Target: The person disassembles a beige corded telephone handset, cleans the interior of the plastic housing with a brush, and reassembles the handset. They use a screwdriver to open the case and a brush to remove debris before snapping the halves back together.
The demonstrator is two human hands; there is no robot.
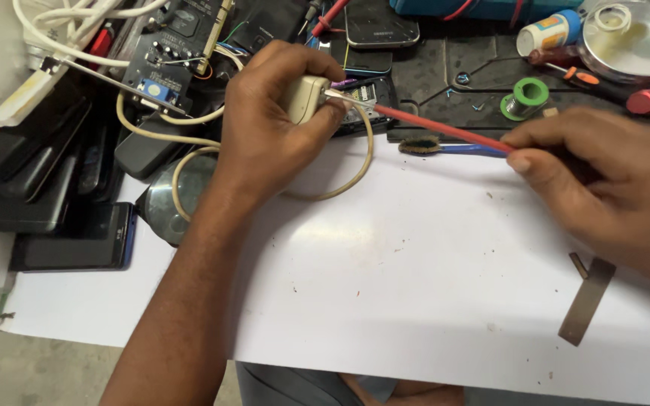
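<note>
My left hand [268, 120] was closed around a small beige plug housing [304, 98] in the upper middle of the frame, thumb and fingers pinching it, its beige cable [189, 154] looping below toward the left. My right hand [603, 180], at the right edge, pinched the far end of a thin red probe [438, 128] between thumb and forefinger; the probe's metal tip touched the housing's open end. A dirty toothbrush with a blue handle [445, 147] lay just beneath the probe on the white sheet [415, 286]. A spool of solder [530, 94] sat in the upper right, a circuit board [174, 45] in the upper left, and dark phones [54, 203] were stacked at the left.
</note>
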